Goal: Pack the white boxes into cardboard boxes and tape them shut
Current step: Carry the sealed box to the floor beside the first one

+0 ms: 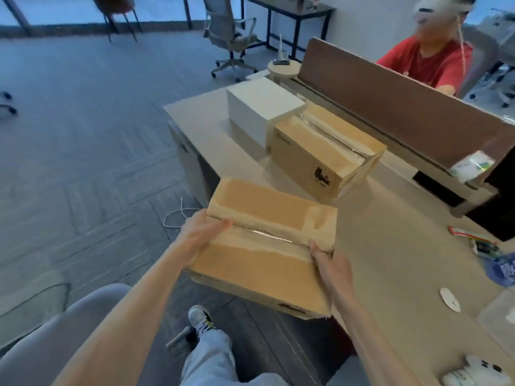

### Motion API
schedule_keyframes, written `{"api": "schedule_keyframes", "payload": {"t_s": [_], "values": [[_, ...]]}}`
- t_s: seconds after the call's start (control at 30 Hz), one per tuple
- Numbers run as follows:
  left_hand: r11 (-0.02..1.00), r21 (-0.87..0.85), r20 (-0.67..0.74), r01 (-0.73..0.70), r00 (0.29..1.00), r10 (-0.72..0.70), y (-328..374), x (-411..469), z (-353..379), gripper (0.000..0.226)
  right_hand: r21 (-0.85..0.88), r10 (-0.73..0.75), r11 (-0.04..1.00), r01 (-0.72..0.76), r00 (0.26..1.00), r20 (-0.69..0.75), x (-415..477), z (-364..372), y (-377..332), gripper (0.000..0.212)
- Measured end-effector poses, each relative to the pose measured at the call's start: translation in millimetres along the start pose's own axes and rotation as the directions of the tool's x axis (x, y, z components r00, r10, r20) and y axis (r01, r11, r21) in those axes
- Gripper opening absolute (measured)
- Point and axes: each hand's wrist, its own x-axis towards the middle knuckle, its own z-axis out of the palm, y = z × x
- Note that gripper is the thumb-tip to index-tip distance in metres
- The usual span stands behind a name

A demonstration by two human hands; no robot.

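Head cam: near cardboard box [264, 246] gripped at both ends, hanging partly off the desk [390, 246] edge.
L hand [200, 232] on left end, R hand [328, 263] on right end; seam looks taped. Farther: 2nd carton [320, 157] also taped, white box [259, 112] beside it unpacked, prob. next. Brown divider [404, 107] behind; another person far right. Nothing blocks.

You held a tan cardboard box [267, 246] with paler torn strips along its seam. Beyond it sat a second tan box [320, 157] bearing a black print, and behind that a plain white box [259, 110]; the desk [390, 260] was beige.
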Motion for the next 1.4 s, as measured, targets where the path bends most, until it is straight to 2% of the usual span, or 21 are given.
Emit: {"api": "schedule_keyframes", "payload": {"t_s": [0.13, 0.23, 0.33, 0.5, 0.67, 0.8, 0.93, 1.03, 1.23, 1.33, 1.4], "values": [[0.998, -0.063, -0.217, 0.012, 0.976, -0.025, -22.7, -1.6, -84.6, 0.056, -0.091, -0.14, 0.984, 0.156, 0.977, 0.158, 13.9, 74.0, -67.6, 0.047], [0.988, -0.152, -0.303, -0.016, 0.953, -0.032, -41.4, 9.6, -141.7, 0.063, -0.118, -0.235, 0.955, 0.271, 0.939, 0.25, 27.7, 136.5, -118.5, 0.045], [0.966, -0.255, -0.355, -0.041, 0.933, -0.054, -49.2, 34.0, -191.2, 0.073, -0.132, -0.291, 0.928, 0.349, 0.899, 0.328, 42.5, 196.8, -168.0, 0.042], [0.956, -0.287, -0.434, -0.069, 0.899, -0.065, -34.4, 92.6, -263.7, 0.062, -0.175, -0.29, 0.91, 0.377, 0.878, 0.38, 75.0, 285.3, -237.6, 0.053], [0.953, -0.297, -0.444, -0.064, 0.893, -0.078, -17.2, 160.7, -325.3, 0.054, -0.167, -0.295, 0.906, 0.389, 0.863, 0.409, 109.3, 348.7, -299.6, 0.044], [0.938, -0.347, -0.458, -0.016, 0.875, -0.155, -5.7, 216.8, -363.8, 0.06, -0.194, -0.313, 0.886, 0.42, 0.853, 0.418, 148.9, 402.5, -345.0, 0.04], [0.973, -0.23, -0.544, 0.01, 0.828, -0.137, 16.1, 267.2, -402.8, 0.05, -0.197, -0.361, 0.851, 0.488, 0.814, 0.455, 189.9, 461.9, -397.9, 0.042], [0.981, -0.185, -0.599, 0.066, 0.784, -0.166, 27.7, 300.5, -443.7, 0.062, -0.194, -0.384, 0.816, 0.545, 0.761, 0.522, 212.6, 507.4, -446.3, 0.046], [0.969, -0.204, -0.675, 0.136, 0.698, -0.24, 30.9, 370.8, -534.3, 0.107, -0.137, -0.392, 0.804, 0.578, 0.69, 0.608, 253.8, 622.2, -532.5, 0.045], [0.964, -0.204, -0.681, 0.171, 0.683, -0.265, 29.3, 422.7, -585.5, 0.107, -0.166, -0.377, 0.783, 0.6, 0.67, 0.64, 277.9, 687.0, -566.6, 0.044], [0.968, -0.193, -0.671, 0.163, 0.698, -0.251, 27.2, 466.2, -618.2, 0.096, -0.17, -0.361, 0.793, 0.585, 0.676, 0.643, 296.9, 731.7, -585.1, 0.042]]}}
